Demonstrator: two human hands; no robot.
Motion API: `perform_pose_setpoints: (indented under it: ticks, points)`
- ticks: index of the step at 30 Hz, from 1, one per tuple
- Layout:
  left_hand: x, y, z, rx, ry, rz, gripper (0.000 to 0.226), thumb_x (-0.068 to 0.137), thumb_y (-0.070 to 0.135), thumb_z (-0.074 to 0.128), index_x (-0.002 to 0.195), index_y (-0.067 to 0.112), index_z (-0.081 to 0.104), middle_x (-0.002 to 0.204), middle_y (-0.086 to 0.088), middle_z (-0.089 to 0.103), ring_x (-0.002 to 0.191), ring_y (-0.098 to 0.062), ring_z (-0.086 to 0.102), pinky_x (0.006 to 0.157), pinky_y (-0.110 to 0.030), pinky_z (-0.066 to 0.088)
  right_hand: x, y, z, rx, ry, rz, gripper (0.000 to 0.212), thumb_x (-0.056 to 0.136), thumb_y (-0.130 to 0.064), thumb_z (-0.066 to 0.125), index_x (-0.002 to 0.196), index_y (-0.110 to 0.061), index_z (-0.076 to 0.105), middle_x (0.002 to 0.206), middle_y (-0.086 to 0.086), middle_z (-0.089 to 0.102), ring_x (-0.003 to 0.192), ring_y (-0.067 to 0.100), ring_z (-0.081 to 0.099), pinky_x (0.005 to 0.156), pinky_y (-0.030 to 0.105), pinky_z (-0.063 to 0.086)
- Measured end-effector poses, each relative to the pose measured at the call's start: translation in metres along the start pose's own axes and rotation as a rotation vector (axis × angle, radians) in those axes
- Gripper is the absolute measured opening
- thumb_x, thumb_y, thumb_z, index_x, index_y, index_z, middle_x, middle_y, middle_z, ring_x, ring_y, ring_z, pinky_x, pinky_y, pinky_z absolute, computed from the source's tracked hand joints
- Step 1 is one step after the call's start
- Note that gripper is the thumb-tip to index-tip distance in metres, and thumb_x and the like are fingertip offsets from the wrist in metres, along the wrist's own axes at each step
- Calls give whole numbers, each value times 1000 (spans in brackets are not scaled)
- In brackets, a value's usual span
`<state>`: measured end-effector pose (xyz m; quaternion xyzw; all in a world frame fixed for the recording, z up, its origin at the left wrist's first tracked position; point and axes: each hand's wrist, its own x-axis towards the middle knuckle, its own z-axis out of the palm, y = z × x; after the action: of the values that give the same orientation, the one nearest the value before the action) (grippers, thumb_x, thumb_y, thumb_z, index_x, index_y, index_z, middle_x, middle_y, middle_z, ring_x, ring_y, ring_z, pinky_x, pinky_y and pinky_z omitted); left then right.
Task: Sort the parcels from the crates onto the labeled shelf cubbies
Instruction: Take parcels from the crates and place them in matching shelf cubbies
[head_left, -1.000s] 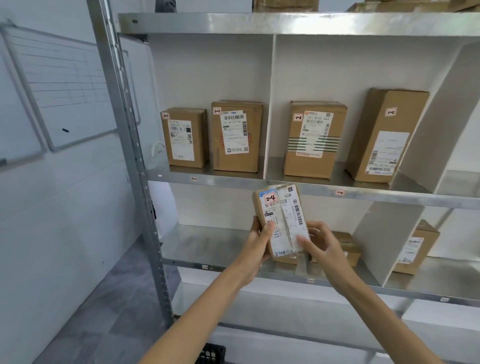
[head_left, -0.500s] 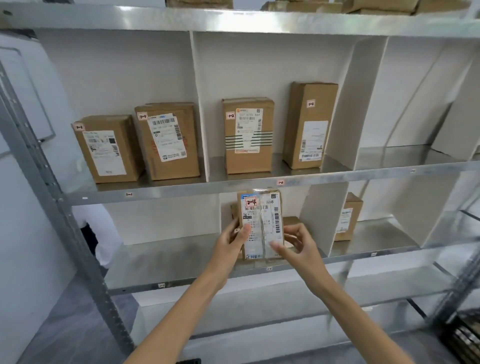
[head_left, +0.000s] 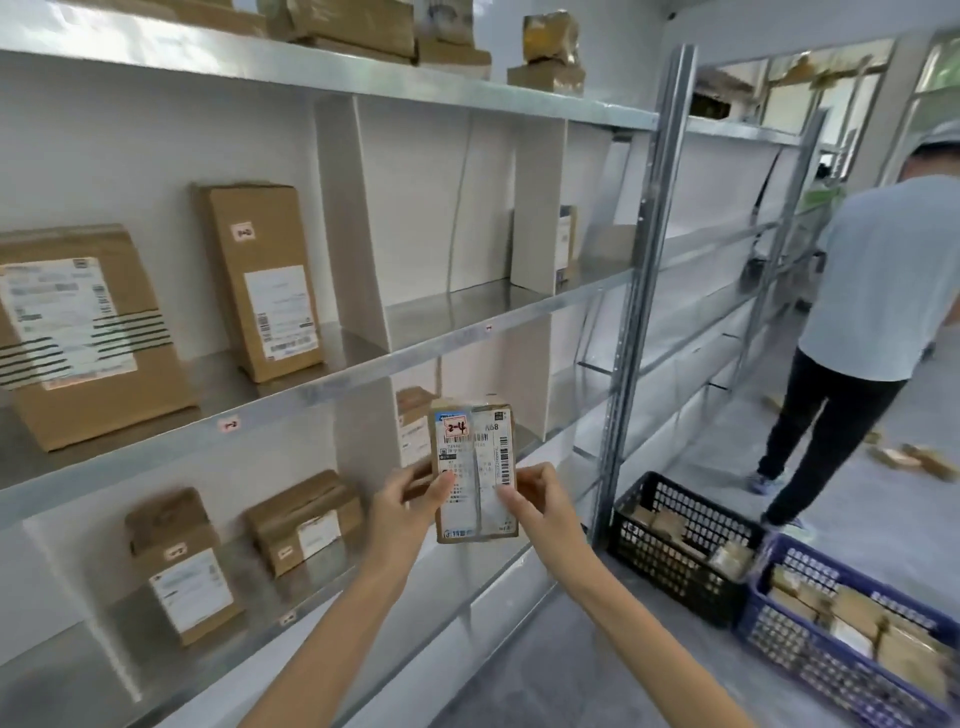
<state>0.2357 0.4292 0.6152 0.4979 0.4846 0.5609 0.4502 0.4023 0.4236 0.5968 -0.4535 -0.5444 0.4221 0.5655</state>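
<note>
The small cardboard parcel (head_left: 475, 470) stands upright at lower centre of the frame, in front of the lower shelf level. Most of its face carries a white shipping label with barcodes and a pink tag hand-marked "2-4". The left hand (head_left: 410, 506) grips its left edge with the thumb across the label. The right hand (head_left: 540, 501) pinches the lower right edge, thumb on the front.

Behind it runs the shelf (head_left: 467, 332), of dull galvanised metal with flat white dividers (head_left: 358, 228) forming cubbies and a perforated upright post (head_left: 644, 291) at its right end. A small pink tag (head_left: 228, 425) sits on the front edge of the middle level.

On that level, at left, stand a wide brown box with a striped label (head_left: 78, 332) and a tall narrow box (head_left: 265, 275). Another box (head_left: 566, 244) is half hidden by a divider further right. The lower level holds two taped boxes (head_left: 182, 566) (head_left: 306, 519) at lower left and one more (head_left: 415, 426) just behind the held parcel. Blurred brown parcels (head_left: 353, 23) lie on the top level.

The floor (head_left: 852, 525) is grey. At lower right a black lattice crate (head_left: 675, 545) and a blue lattice crate (head_left: 852, 639) stand side by side, both holding small brown parcels. At the right edge a person in a pale shirt and dark trousers (head_left: 872, 312) faces away, with a few parcels (head_left: 914, 460) on the floor nearby.
</note>
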Motion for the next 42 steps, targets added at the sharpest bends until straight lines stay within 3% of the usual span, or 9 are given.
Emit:
perform_pose_setpoints:
  ticks: [2, 6, 11, 20, 22, 27, 33, 38, 42]
  points:
    - [16, -2, 40, 3, -50, 21, 24, 81, 22, 70, 102, 27, 62, 102, 2, 66, 90, -8, 64, 67, -16, 55, 12, 8, -36, -20, 48, 6, 11, 91, -18, 60, 97, -13, 51, 103, 0, 66, 100, 9, 63, 80, 21, 51]
    - [50, -12, 119, 19, -146, 27, 34, 81, 23, 70, 113, 18, 63, 104, 2, 68, 94, -8, 65, 69, -17, 54, 42, 21, -105, -44, 124, 28, 9, 92, -18, 58, 96, -15, 50, 101, 1, 65, 97, 14, 63, 86, 34, 54]
    - [96, -31, 207, 37, -178, 12, 38, 80, 27, 71, 115, 16, 63, 112, -3, 66, 102, -15, 65, 90, -38, 54, 86, 23, -188, -69, 146, 25, 9, 93, -15, 56, 99, -11, 50, 104, 3, 66, 92, 7, 64, 74, 17, 52]
    - [152, -46, 312, 42, -178, 6, 27, 82, 23, 70, 107, 24, 61, 106, 1, 69, 100, -16, 65, 86, -35, 56, 159, 51, -282, -93, 140, 92, 9, 94, -18, 55, 98, -14, 48, 107, 3, 66, 95, 16, 65, 64, 18, 50]
    - [169, -54, 328, 37, -184, -9, 28, 81, 24, 70, 108, 26, 61, 108, 2, 69, 101, -15, 64, 87, -36, 56, 177, 61, -297, -111, 135, 84, 10, 94, -19, 55, 100, -16, 48, 108, 3, 66, 95, 14, 65, 67, 20, 52]
    - [223, -76, 364, 47, -160, -27, 34, 83, 22, 70, 116, 17, 63, 111, 3, 69, 105, -14, 63, 91, -40, 54, 235, 86, -326, -98, 97, 84, 23, 93, -15, 55, 115, -17, 46, 114, -1, 62, 108, 10, 60, 93, 32, 53]
    - [307, -108, 407, 66, -102, -58, 31, 87, 16, 65, 118, 17, 60, 111, 4, 66, 107, -13, 60, 92, -31, 52, 334, 121, -351, -153, -7, 132, 31, 94, -8, 52, 117, -24, 40, 119, -2, 59, 112, 9, 56, 94, 28, 50]
    - [379, -132, 435, 121, -36, -127, 30, 89, 15, 61, 118, 22, 56, 118, 2, 63, 110, -15, 58, 96, -42, 50, 422, 146, -368, -293, -89, 181, 33, 91, -11, 57, 118, -21, 41, 118, -3, 58, 114, 13, 54, 103, 39, 45]
    - [423, -142, 451, 200, 35, -138, 33, 91, 14, 59, 123, 16, 52, 118, 6, 57, 105, -7, 52, 94, -28, 46, 480, 159, -374, -298, -171, 196, 35, 89, -7, 59, 117, -18, 40, 115, -4, 56, 109, 9, 53, 96, 28, 47]
